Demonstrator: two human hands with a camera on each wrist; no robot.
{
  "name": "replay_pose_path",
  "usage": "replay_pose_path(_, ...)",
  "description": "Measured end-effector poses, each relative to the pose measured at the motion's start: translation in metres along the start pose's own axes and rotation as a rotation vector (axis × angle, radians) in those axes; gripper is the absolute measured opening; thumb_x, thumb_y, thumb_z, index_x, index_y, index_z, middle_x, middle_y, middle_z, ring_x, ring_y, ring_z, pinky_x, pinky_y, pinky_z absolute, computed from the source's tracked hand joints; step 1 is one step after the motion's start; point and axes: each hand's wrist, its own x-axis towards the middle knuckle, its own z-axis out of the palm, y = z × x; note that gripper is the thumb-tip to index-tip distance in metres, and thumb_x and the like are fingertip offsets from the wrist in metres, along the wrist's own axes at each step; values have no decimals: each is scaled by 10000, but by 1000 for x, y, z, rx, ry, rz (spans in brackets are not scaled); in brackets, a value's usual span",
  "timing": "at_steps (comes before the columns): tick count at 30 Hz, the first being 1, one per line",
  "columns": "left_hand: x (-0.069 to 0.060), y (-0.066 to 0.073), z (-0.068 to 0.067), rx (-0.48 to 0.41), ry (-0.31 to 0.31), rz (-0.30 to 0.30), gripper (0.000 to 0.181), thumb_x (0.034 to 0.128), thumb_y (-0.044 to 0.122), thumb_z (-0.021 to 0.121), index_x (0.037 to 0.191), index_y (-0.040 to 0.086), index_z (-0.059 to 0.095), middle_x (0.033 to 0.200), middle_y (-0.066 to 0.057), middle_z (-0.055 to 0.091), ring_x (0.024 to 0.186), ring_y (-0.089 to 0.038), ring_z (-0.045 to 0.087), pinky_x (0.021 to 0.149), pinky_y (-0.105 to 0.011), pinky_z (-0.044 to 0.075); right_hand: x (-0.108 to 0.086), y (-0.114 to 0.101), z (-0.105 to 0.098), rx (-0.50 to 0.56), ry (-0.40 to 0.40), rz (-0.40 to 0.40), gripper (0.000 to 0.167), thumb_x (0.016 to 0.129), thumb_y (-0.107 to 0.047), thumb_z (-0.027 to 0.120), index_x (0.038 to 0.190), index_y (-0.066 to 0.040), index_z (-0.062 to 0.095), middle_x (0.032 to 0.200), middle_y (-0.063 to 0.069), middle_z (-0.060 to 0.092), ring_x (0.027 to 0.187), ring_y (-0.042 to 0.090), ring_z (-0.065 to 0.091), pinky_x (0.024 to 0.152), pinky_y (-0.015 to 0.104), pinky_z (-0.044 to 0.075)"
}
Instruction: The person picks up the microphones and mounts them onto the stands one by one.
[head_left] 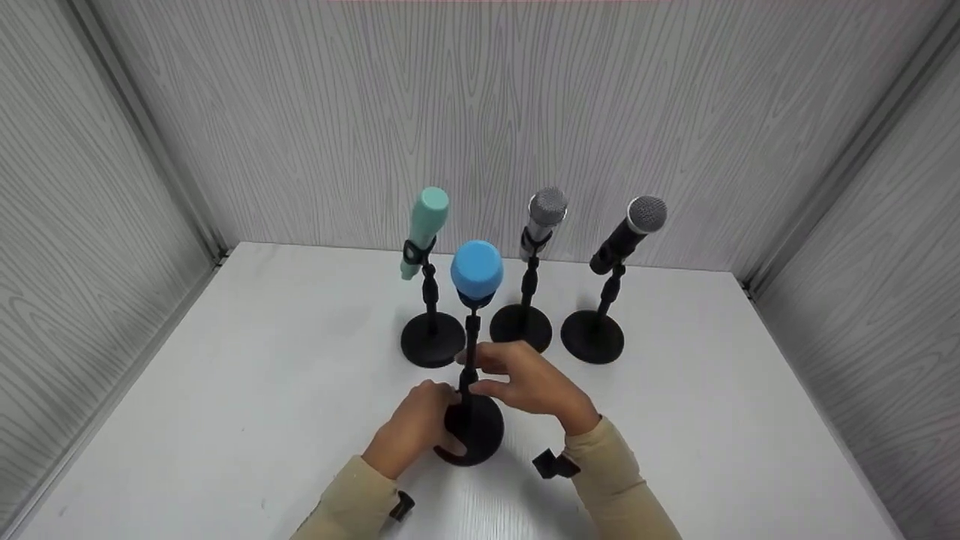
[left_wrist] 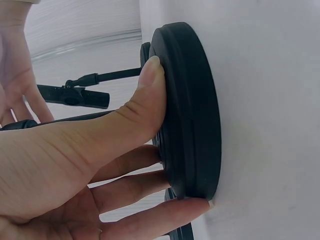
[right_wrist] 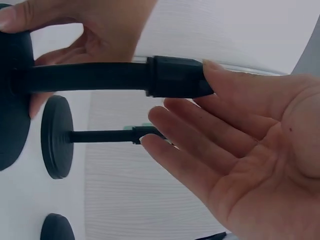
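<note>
A microphone with a blue cover [head_left: 477,268] stands upright on a black desk stand in front of the others. My left hand [head_left: 416,424] grips the stand's round base [left_wrist: 187,110] by its edge, thumb on one side and fingers on the other. Higher up, my right hand [head_left: 536,382] is at the pole. In the right wrist view its thumb touches the end of the pole's collar [right_wrist: 175,77], and the index finger passes behind it, tip hidden. The other right fingers [right_wrist: 200,145] extend loosely past the pole.
Behind stand three more microphones on black round-based stands: a mint-green one [head_left: 430,217], a silver one [head_left: 547,208] and a black one with a grey mesh head [head_left: 645,215]. The white table [head_left: 300,337] is enclosed by grey wood-grain panels [head_left: 480,112].
</note>
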Motion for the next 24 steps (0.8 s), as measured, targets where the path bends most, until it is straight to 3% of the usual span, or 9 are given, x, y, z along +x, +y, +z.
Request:
replay_pose_path(2, 0, 0, 0, 19, -6, 7, 668, 590, 152, 1015, 1153, -67, 731, 1082, -189, 731, 1096, -351, 638, 1036, -517, 516, 1, 1, 4, -9, 35, 19, 271, 902, -60, 778, 1165, -38, 712, 1183, 112, 750, 1154, 269, 720, 1001, 396, 576)
replay_pose_path(6, 0, 0, 0, 30, -4, -1, 655, 595, 168, 1016, 1125, -74, 718, 1065, -185, 722, 1073, -344, 638, 1023, -516, 524, 3, 0, 12, -72, 179, 63, 228, 827, -190, 871, 976, -73, 743, 965, 57, 776, 922, 231, 766, 828, 320, 625)
replay_pose_path(10, -1, 0, 0, 23, 7, -3, 630, 590, 167, 1018, 1088, -70, 713, 1027, -178, 710, 1037, -336, 636, 996, -514, 535, 5, -2, 17, -109, 279, 77, 207, 771, -235, 915, 837, -103, 770, 796, 19, 770, 745, 157, 745, 684, 247, 599)
replay_pose_path(15, -1, 0, 0, 22, 5, 0, 627, 598, 166, 1014, 1099, -65, 715, 1047, -176, 720, 1038, -324, 626, 1003, -515, 527, 6, -4, 19, -153, 294, 54, 162, 769, -196, 915, 777, -100, 784, 735, 4, 765, 675, 66, 713, 622, 198, 559)
replay_pose_path(24, 0, -1, 0, 30, 5, 31, 642, 592, 172, 1016, 1122, -52, 732, 1043, -168, 726, 1041, -330, 642, 995, -518, 533, 7, -4, 18, -137, 271, 20, 127, 788, -132, 894, 757, -94, 777, 714, 21, 757, 668, 82, 714, 634, 202, 569)
